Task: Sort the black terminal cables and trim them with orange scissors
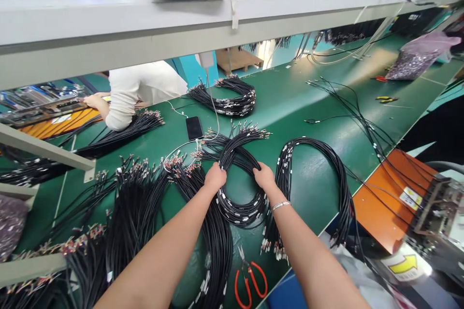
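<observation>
A looped bundle of black cables with white tags lies on the green table right in front of me. My left hand grips the loop's left side, fingers curled over the wires. My right hand, with a thin bracelet on the wrist, grips the right side of the same loop. The bundle's ends with small metal terminals fan out beyond my hands.
More black cable bundles lie to the left, to the right and further back. Red-handled scissors lie near the front edge. A phone sits mid-table. A person in a white sleeve works opposite. An orange machine stands at the right.
</observation>
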{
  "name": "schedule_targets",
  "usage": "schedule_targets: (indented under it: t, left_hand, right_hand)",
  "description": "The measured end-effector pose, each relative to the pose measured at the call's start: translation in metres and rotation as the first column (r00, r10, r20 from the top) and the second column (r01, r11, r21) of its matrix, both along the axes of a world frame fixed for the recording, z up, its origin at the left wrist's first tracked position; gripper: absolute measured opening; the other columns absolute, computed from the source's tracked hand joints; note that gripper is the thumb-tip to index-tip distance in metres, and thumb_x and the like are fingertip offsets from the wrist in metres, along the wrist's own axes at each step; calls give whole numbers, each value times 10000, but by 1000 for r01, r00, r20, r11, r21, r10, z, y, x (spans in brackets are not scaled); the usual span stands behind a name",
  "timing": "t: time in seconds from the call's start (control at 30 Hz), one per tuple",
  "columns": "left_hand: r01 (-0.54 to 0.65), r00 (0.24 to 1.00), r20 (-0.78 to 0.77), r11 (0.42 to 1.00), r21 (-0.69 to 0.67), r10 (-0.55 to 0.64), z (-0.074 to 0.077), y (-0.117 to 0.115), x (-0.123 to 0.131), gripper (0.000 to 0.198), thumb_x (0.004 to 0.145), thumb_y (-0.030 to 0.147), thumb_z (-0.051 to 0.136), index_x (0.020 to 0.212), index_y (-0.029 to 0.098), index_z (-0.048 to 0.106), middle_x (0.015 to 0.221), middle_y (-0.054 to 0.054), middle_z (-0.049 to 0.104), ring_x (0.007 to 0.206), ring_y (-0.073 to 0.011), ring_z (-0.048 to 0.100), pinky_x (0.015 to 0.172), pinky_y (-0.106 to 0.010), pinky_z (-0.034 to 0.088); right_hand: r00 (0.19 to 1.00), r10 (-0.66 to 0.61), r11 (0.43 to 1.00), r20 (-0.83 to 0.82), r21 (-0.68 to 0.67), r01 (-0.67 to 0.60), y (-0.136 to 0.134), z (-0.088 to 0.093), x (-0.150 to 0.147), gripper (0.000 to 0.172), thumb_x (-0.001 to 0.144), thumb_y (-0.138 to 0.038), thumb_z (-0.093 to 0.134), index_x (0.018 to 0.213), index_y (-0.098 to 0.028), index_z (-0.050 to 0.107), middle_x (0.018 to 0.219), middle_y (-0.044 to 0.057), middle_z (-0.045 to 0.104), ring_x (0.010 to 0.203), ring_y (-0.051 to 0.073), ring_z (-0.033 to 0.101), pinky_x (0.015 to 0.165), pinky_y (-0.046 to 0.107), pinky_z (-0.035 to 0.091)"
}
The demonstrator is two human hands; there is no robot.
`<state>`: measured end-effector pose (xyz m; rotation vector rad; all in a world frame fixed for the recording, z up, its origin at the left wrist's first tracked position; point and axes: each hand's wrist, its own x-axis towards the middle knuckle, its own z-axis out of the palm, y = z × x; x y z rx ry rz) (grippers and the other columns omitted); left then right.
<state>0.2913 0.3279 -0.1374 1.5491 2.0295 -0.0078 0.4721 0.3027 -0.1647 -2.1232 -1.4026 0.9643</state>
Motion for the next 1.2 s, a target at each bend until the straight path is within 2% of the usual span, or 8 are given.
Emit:
schedule_targets:
  t: [0.2, 0.4, 0.53, 0.63, 0.77, 0.87, 1.03, 1.2]
  left_hand:
    - [-16, 999, 40, 1000, -17, 17, 4, 7, -3, 300, 860, 312, 502, 1108, 145, 514, 1077, -78, 561, 929, -188, 569, 790, -385, 481]
    - [-23, 994, 104, 999, -34, 27, -5, 1, -4, 303, 861, 303, 501, 1119, 144, 504, 1069, -77, 562, 910, -184, 575, 777, -381, 487]
    - [-9, 989, 146, 999, -47, 15, -6, 1, -8, 297, 859, 299, 504, 1110, 141, 510, 1070, -77, 562, 910, -182, 573, 777, -381, 487]
    - [-1, 988, 156, 998, -70, 12, -4, 4, -11, 298, 857, 297, 507, 1112, 142, 510, 1075, -77, 560, 915, -184, 572, 779, -383, 487]
    - [1, 985, 170, 993, -119, 19, -2, 10, -11, 296, 854, 298, 514, 1107, 144, 513, 1063, -74, 563, 902, -181, 576, 761, -370, 495]
    - [-7, 982, 188, 990, -140, 33, -4, 12, -9, 295, 856, 300, 510, 1105, 141, 514, 1060, -75, 564, 892, -178, 578, 750, -365, 499]
    - [-33, 979, 195, 989, -142, 61, -9, 8, -7, 295, 857, 297, 509, 1107, 142, 513, 1072, -78, 560, 901, -180, 575, 759, -369, 496]
    - [-44, 975, 213, 992, -119, 68, -10, 1, -8, 304, 853, 289, 517, 1120, 144, 506, 1081, -78, 556, 917, -186, 572, 776, -382, 490]
  right_hand:
    - [1000, -2, 1000, -7, -17, 2, 2, -3, -4, 285, 868, -329, 497, 1074, -138, 545, 992, 70, 616, 855, 174, 598, 789, 376, 473]
    - [1000, -17, 1000, 26, -23, 17, -2, -4, -6, 308, 863, -286, 489, 1138, -151, 513, 1041, 90, 615, 938, 190, 584, 849, 363, 440]
    - [1000, -3, 999, 23, -37, 4, -2, -3, -4, 311, 848, -285, 508, 1127, -151, 522, 1027, 90, 622, 928, 190, 588, 835, 353, 442]
    - [1000, 3, 999, -3, -47, -4, 0, -3, -1, 304, 847, -302, 517, 1105, -143, 536, 986, 80, 628, 871, 179, 599, 806, 356, 457]
    - [998, 4, 998, -63, -66, -8, 5, -4, 1, 290, 858, -323, 510, 1072, -132, 548, 832, 37, 642, 701, 146, 611, 691, 334, 493]
    - [995, -10, 997, -97, -72, 3, 8, -6, 1, 282, 877, -338, 485, 1055, -128, 546, 787, 21, 633, 645, 128, 603, 634, 305, 502]
    - [997, -29, 998, -67, -65, 25, 3, -8, -4, 294, 881, -347, 476, 1067, -128, 537, 882, 45, 630, 703, 136, 608, 658, 312, 505]
    - [999, -23, 998, 48, -54, 25, -3, 0, -9, 310, 816, -227, 493, 1115, -160, 542, 952, 81, 650, 835, 194, 619, 734, 314, 471]
